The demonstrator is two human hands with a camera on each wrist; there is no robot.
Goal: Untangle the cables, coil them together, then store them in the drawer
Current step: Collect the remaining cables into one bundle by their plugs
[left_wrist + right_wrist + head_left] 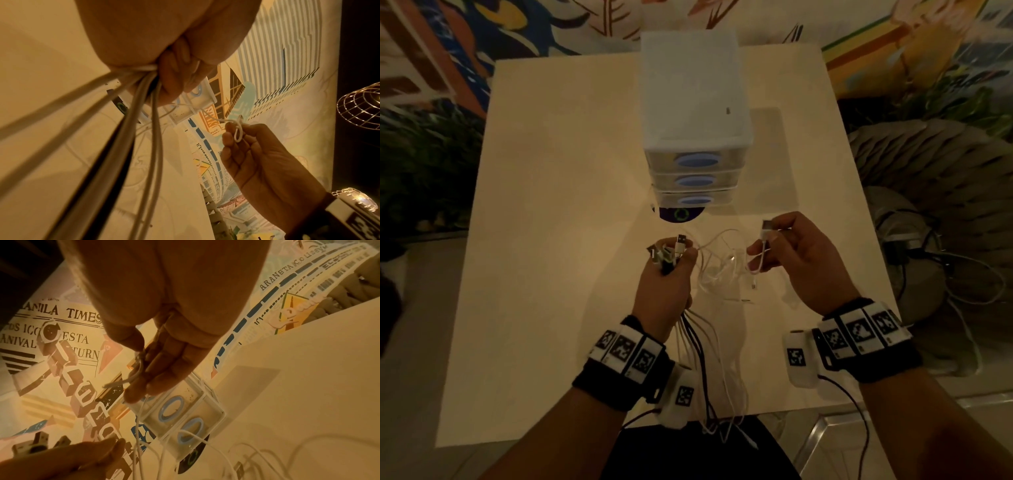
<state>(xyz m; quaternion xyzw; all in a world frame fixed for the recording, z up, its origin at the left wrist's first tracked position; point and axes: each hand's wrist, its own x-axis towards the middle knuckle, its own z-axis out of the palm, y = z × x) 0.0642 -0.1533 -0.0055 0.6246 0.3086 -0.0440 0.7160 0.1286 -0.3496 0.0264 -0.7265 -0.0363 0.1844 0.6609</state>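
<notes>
My left hand grips a bundle of cables, plugs up, strands trailing toward 6 o'clock off the worktop. My right hand pinches one white plug; loose loops, possibly knotted, hang between. Drawers sit at 12 o'clock.

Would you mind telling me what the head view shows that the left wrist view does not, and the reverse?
Only the head view shows the plug ends sticking up out of the left hand and the whole drawer unit on the table. Only the left wrist view shows the cable bundle leaving that fist from below. Both show the right hand pinching a white cable end.
</notes>
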